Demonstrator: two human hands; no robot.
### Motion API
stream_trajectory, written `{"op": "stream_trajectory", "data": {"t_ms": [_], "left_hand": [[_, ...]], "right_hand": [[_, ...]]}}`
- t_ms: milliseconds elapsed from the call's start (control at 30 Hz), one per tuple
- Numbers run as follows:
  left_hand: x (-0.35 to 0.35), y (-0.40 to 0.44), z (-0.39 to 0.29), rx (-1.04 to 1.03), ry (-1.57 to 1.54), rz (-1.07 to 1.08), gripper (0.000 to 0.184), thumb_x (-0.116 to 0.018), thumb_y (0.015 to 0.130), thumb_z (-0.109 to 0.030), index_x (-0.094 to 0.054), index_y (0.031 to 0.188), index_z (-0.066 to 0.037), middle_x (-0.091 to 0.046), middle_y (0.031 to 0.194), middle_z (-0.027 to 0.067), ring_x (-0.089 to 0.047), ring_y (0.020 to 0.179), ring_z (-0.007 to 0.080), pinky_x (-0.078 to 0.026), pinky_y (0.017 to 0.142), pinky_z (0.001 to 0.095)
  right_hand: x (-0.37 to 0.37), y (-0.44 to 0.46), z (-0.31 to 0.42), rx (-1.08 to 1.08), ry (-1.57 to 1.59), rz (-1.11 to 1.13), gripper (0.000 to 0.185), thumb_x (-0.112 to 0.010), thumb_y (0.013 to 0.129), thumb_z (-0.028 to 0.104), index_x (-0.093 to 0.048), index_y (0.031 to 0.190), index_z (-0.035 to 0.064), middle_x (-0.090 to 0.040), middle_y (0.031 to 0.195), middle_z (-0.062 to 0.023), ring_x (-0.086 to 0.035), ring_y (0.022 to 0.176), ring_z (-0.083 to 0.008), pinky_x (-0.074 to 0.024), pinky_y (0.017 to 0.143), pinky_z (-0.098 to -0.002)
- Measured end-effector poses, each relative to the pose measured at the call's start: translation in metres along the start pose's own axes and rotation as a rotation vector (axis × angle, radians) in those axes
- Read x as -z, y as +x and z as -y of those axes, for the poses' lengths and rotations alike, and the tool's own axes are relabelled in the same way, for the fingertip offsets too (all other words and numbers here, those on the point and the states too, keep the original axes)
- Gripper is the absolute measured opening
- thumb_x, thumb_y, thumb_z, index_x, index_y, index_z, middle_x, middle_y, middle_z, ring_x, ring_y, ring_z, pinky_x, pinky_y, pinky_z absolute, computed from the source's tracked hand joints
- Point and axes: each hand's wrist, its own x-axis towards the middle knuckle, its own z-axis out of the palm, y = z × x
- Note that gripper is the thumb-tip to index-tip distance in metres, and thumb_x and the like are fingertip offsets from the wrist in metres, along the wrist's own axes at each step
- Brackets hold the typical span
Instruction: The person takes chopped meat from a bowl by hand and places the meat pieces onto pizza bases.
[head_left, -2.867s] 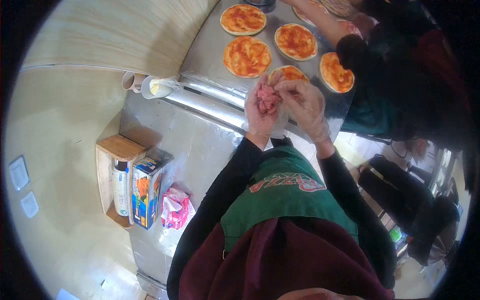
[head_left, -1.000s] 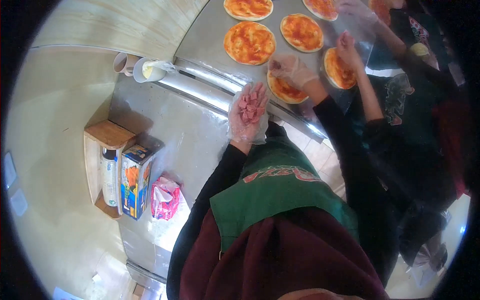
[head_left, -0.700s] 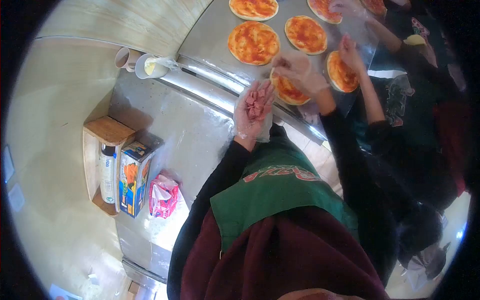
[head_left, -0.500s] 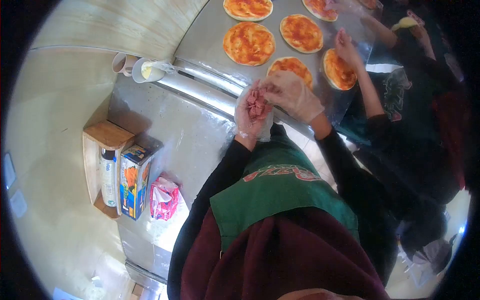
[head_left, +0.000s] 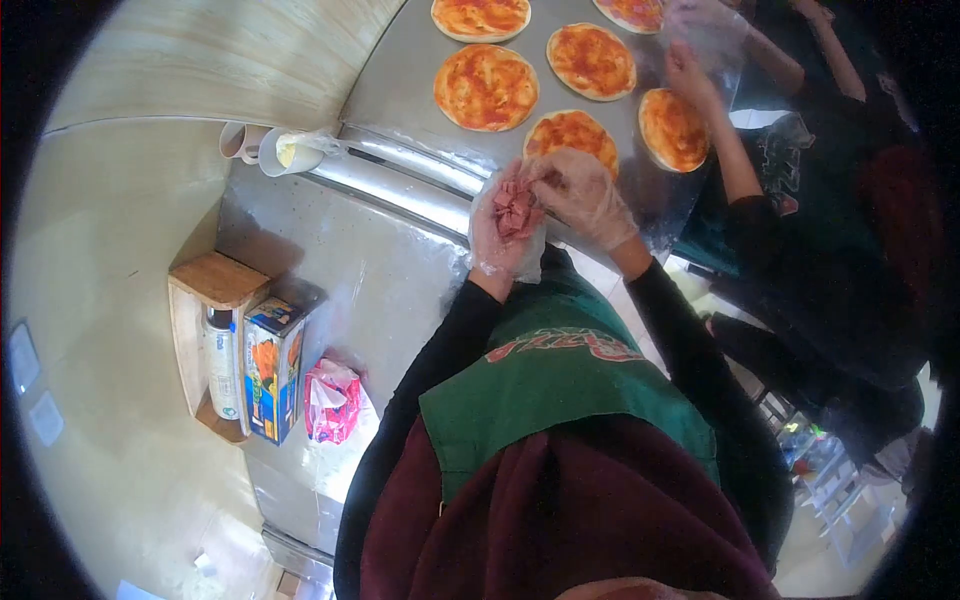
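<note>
My left hand point(head_left: 497, 232), in a clear plastic glove, is cupped around a small heap of pink chopped meat pieces point(head_left: 515, 210), held in front of the apron. My right hand point(head_left: 590, 203), gloved likewise, bends over the heap's right side with its fingers pinched together at the meat; what lies between the fingertips is hidden. Just beyond both hands is a sauced pizza base point(head_left: 570, 138) on the metal worktop point(head_left: 400, 95). More sauced bases lie around it, including one pizza base point(head_left: 486, 88) to the left and another point(head_left: 591, 62) further back.
At right, a co-worker's bare-looking hand point(head_left: 690, 72) and gloved hand point(head_left: 708, 18) reach over the worktop near a pizza base point(head_left: 673, 130). Left are a white cup point(head_left: 285, 153), a wooden holder point(head_left: 215, 280), a glove box point(head_left: 270, 365) and a pink tissue pack point(head_left: 332, 400).
My right hand has shifted slightly left, staying at the meat, while my left hand keeps its place. The view has moved a little, and the co-worker's hands have moved.
</note>
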Motion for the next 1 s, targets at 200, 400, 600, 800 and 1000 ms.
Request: {"op": "stream_trajectory", "data": {"t_ms": [200, 400, 600, 800, 1000], "left_hand": [[-0.039, -0.007, -0.002, -0.103, 0.146, -0.253, 0.05, -0.037, 0.096, -0.025, -0.033, 0.139, -0.001, -0.041, 0.138, 0.0199, -0.042, 0.128, 0.0333, -0.035, 0.106, 0.0432], [-0.04, -0.011, -0.009, -0.143, 0.162, -0.247, 0.05, -0.033, 0.097, -0.024, -0.028, 0.142, -0.001, -0.034, 0.144, 0.0212, -0.034, 0.133, 0.0362, -0.027, 0.112, 0.0452], [-0.038, -0.015, -0.011, -0.143, 0.154, -0.271, 0.05, -0.032, 0.098, -0.024, -0.028, 0.142, -0.002, -0.035, 0.144, 0.0206, -0.035, 0.133, 0.0354, -0.028, 0.111, 0.0444], [-0.041, -0.016, -0.009, -0.129, 0.176, -0.282, 0.051, -0.033, 0.098, -0.026, -0.028, 0.142, -0.002, -0.036, 0.143, 0.0205, -0.035, 0.133, 0.0352, -0.028, 0.111, 0.0443], [-0.041, -0.007, -0.005, -0.12, 0.195, -0.263, 0.052, -0.034, 0.097, -0.026, -0.026, 0.143, -0.002, -0.036, 0.143, 0.0205, -0.036, 0.132, 0.0351, -0.028, 0.111, 0.044]], "right_hand": [[0.017, 0.022, -0.027, -0.306, 0.356, -0.017, 0.025, -0.06, 0.084, 0.029, -0.066, 0.094, 0.0064, -0.064, 0.093, -0.0176, -0.063, 0.088, -0.0308, -0.0487, 0.078, -0.0373], [0.03, 0.073, -0.066, -0.151, -0.179, 0.103, 0.028, -0.059, 0.082, 0.031, -0.067, 0.092, 0.0058, -0.065, 0.094, -0.0162, -0.063, 0.088, -0.0305, -0.0488, 0.08, -0.0385], [0.016, 0.088, -0.078, -0.019, -0.321, 0.169, 0.02, -0.063, 0.078, 0.024, -0.065, 0.086, 0.0057, -0.062, 0.09, -0.0149, -0.06, 0.088, -0.0308, -0.0478, 0.078, -0.0387], [0.013, 0.094, -0.063, -0.172, -0.419, 0.213, 0.015, -0.067, 0.074, 0.019, -0.063, 0.082, 0.0078, -0.061, 0.089, -0.0119, -0.057, 0.093, -0.0292, -0.0455, 0.082, -0.0382], [0.007, 0.083, -0.094, 0.044, -0.199, 0.088, 0.014, -0.065, 0.077, 0.02, -0.065, 0.084, 0.0082, -0.061, 0.088, -0.0123, -0.057, 0.089, -0.03, -0.0459, 0.08, -0.0397]]}}
